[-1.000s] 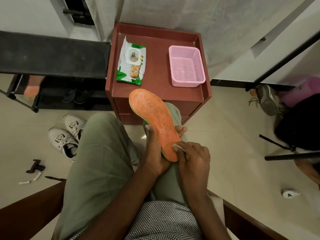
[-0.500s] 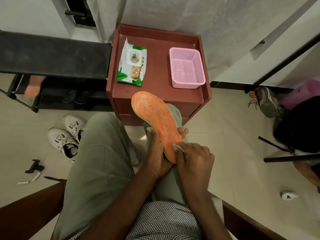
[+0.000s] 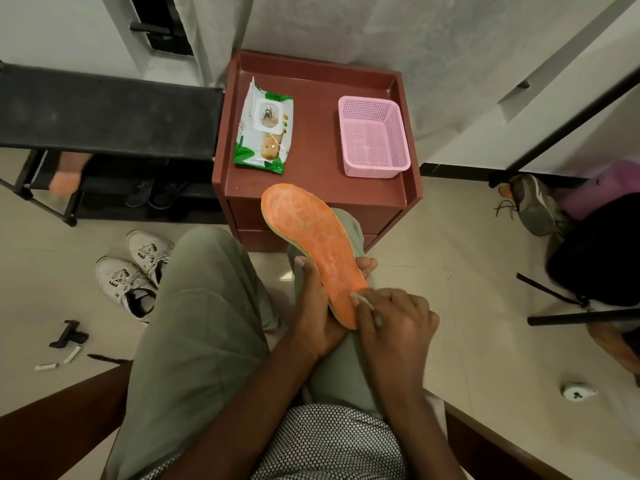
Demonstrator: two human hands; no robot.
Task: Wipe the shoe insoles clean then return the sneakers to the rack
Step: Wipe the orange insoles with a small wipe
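An orange insole (image 3: 311, 242) with a worn, pale-streaked face slants over my right knee, toe end toward the cabinet. My left hand (image 3: 320, 306) grips its heel half from below, thumb on the left edge and fingertips showing at the right edge. My right hand (image 3: 394, 322) pinches a small pale wipe (image 3: 362, 301) against the insole's heel end; most of the wipe is hidden by the fingers. A pair of white sneakers (image 3: 135, 271) lies on the floor at my left. The black shoe rack (image 3: 104, 119) stands at the far left.
A reddish cabinet (image 3: 311, 188) in front carries a pack of wet wipes (image 3: 265, 128) and a pink mesh basket (image 3: 374, 136). Dark shoes sit low in the rack. Another shoe (image 3: 535, 206) and a black bag (image 3: 599, 247) lie at right. Small items litter the floor at left.
The view shifted slightly. My right hand and the wipe stay at the insole's heel end, with only small rubbing movement. My left hand keeps its grip.
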